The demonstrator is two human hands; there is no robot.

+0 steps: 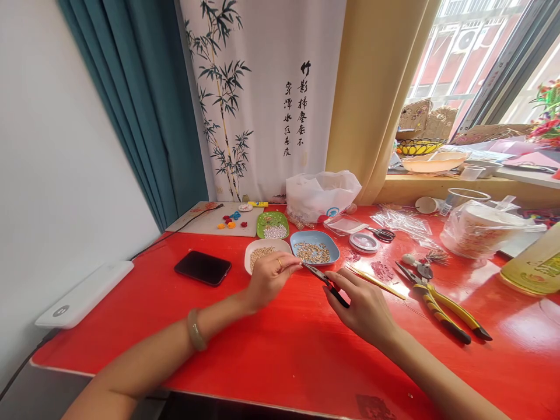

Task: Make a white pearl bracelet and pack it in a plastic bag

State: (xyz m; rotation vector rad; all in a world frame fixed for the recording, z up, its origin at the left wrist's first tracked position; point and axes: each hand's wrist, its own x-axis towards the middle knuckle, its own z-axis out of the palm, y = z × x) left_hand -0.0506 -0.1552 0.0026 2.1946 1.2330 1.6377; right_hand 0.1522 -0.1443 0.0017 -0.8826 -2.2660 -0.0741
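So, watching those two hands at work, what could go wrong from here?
The black-handled needle-nose pliers in the right hand have their tips right by the pinched fingers of the left hand, so a slip might nip a finger. Both hands are also close to the blue tray and the white tray, each holding small gold-coloured pieces; a knock could spill them.

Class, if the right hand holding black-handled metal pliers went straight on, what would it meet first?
The pliers in the right hand would probably meet the left hand first; depth is unclear.
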